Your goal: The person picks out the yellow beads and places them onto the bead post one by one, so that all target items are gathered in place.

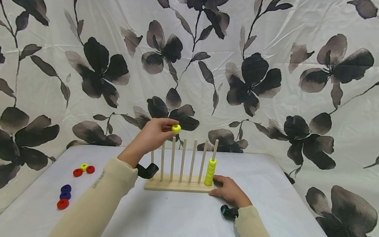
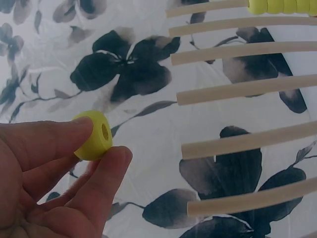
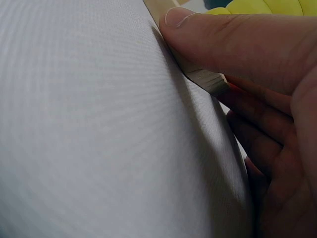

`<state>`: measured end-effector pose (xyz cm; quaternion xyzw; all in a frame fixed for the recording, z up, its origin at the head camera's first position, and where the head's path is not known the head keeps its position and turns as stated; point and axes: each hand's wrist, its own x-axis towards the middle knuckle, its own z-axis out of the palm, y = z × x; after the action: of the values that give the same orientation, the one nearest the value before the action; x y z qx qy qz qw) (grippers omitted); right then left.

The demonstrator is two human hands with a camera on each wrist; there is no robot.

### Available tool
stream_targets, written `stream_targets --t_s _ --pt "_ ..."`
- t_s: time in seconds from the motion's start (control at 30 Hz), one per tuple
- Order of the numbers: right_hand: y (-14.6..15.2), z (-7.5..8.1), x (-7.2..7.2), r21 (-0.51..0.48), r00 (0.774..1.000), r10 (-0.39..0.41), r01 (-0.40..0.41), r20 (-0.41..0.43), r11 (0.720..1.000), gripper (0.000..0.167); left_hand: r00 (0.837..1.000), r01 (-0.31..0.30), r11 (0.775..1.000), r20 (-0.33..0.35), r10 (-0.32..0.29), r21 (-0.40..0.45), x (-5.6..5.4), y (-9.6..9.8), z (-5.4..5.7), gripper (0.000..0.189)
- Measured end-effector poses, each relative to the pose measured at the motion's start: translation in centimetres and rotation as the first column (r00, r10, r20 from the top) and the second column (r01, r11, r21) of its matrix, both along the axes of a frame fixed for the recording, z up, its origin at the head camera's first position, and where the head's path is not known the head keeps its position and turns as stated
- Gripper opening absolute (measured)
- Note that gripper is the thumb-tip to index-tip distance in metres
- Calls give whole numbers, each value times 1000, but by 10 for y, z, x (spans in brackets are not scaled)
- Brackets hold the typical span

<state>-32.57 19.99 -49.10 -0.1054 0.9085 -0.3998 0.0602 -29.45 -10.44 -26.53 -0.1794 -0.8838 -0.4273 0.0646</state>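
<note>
My left hand [image 1: 155, 134] pinches a yellow bead [image 1: 176, 128] between thumb and fingertips, above the tips of the wooden pegs [image 1: 183, 160]. In the left wrist view the hole of this bead [image 2: 98, 141] faces the peg side, apart from every peg. At the right end of the peg rack's wooden base [image 1: 178, 186], my right hand [image 1: 230, 190] grips the corner. Its thumb [image 3: 223, 42] lies along the front edge, with the other fingers round the end. A stack of several yellow beads [image 1: 210, 172] sits on the rightmost peg; the other pegs are bare.
To the left on the white tabletop [image 1: 169, 220] lie two red beads [image 1: 78, 172] with a yellow bead [image 1: 84, 167]. Nearer the front are two blue beads [image 1: 65, 192] and another red bead [image 1: 63, 204]. A flowered cloth [image 1: 212, 79] hangs behind the table.
</note>
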Motion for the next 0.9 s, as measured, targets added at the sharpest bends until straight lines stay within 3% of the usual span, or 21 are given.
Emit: stream_targets --t_s 0.3,0.9 --pt "-1 2 -1 -1 1000 -4 4 2 1000 75 1000 22 1000 -18 -23 -18 -6 21 1 40" --pt "-1 1 -2 15 1000 -1 0 17 1000 74 997 76 996 -24 -76 36 -18 57 -7 39"
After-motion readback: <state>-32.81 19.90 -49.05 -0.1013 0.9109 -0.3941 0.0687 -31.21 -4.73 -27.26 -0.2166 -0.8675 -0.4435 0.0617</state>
